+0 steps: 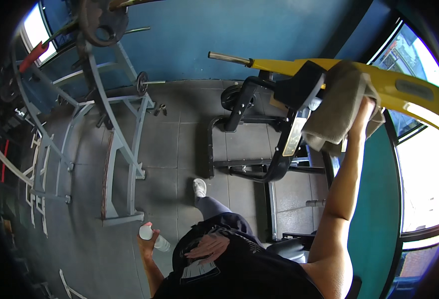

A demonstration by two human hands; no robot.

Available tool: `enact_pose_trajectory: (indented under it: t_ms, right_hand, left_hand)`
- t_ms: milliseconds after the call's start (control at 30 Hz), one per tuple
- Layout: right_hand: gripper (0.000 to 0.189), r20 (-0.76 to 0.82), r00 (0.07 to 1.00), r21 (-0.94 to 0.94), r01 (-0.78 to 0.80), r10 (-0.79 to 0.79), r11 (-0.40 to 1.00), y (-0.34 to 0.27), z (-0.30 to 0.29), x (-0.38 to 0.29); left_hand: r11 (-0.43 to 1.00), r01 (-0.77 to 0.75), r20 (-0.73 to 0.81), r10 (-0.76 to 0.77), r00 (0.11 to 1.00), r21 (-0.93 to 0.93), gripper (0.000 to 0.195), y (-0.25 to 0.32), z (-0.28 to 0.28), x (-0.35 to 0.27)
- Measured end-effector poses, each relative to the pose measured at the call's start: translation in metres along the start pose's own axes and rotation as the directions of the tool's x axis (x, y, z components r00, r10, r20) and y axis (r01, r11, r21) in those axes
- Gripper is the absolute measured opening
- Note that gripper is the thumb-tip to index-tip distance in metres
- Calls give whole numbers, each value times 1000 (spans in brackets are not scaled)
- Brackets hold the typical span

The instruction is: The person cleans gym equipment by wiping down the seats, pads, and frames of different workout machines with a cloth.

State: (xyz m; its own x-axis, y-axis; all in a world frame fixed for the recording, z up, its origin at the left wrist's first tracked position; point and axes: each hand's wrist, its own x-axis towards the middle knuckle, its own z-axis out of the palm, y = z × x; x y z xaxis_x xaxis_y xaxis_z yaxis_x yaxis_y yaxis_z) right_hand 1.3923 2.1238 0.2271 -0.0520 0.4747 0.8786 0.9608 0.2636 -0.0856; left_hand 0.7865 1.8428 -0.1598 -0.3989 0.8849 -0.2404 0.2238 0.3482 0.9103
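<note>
My right hand [368,106] is raised at the upper right and holds a brown-grey cloth [339,108] against the yellow arm [387,80] of a weight machine. Folds of the cloth hide part of the fingers and hang down beside the machine's black padded part [299,84]. Low on the left, my left hand [147,239] is wrapped around a whitish bottle [161,243] with a white top, held away from the machine beside my black shirt.
A grey metal barbell rack [111,149] with weight plates stands to the left. The machine's black frame [249,162] rests on dark floor tiles ahead. Spring collars [161,109] lie near the rack. Windows [425,179] and a teal wall [372,194] are at the right.
</note>
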Motion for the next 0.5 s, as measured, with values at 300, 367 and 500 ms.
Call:
enact_pose_trajectory:
  t_ms: [300, 367, 500]
  right_hand:
    - [41, 87, 969, -683, -110, 229, 722, 26, 172, -65]
    - [34, 222, 960, -754, 57, 173, 655, 25, 167, -86]
    - [28, 305, 950, -819, 223, 72, 529, 32, 168, -145]
  left_hand:
    - [996, 92, 362, -81, 929, -13, 49, 91, 88, 155]
    - [990, -129, 511, 83, 856, 57, 49, 137, 109, 199]
    - [978, -187, 615, 94, 783, 89, 54, 173, 146, 288]
